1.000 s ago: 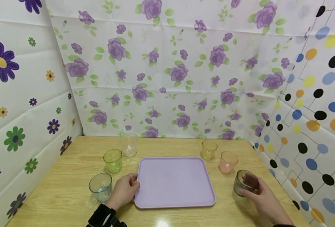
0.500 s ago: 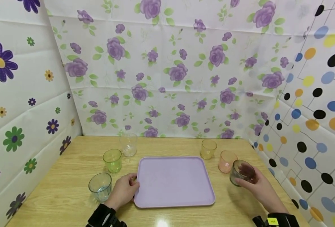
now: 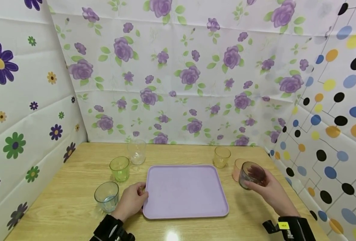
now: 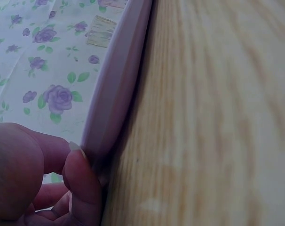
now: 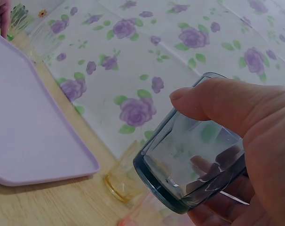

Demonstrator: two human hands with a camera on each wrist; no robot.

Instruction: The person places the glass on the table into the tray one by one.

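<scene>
My right hand (image 3: 272, 192) grips a dark grey, see-through glass (image 3: 247, 177) with the thumb on the near side and the fingers behind. The right wrist view shows this glass (image 5: 185, 162) off the table, its base tilted. From the head view it partly hides a pink glass (image 3: 236, 170). My left hand (image 3: 131, 201) pinches the left edge of a lilac tray (image 3: 185, 192), which lies flat on the table. The left wrist view has the thumb and fingertips at the tray's rim (image 4: 116, 75).
Left of the tray stand a bluish glass (image 3: 107, 197), a green glass (image 3: 119, 170) and a clear glass (image 3: 137, 154). A yellow glass (image 3: 221, 158) stands behind the tray's right corner. Patterned cloth walls (image 3: 171, 110) enclose the wooden table (image 3: 66, 187) on three sides.
My right hand has raised the dark grey glass and carried it forward and a little left, now in front of the pink glass. The left hand stays at the tray's edge.
</scene>
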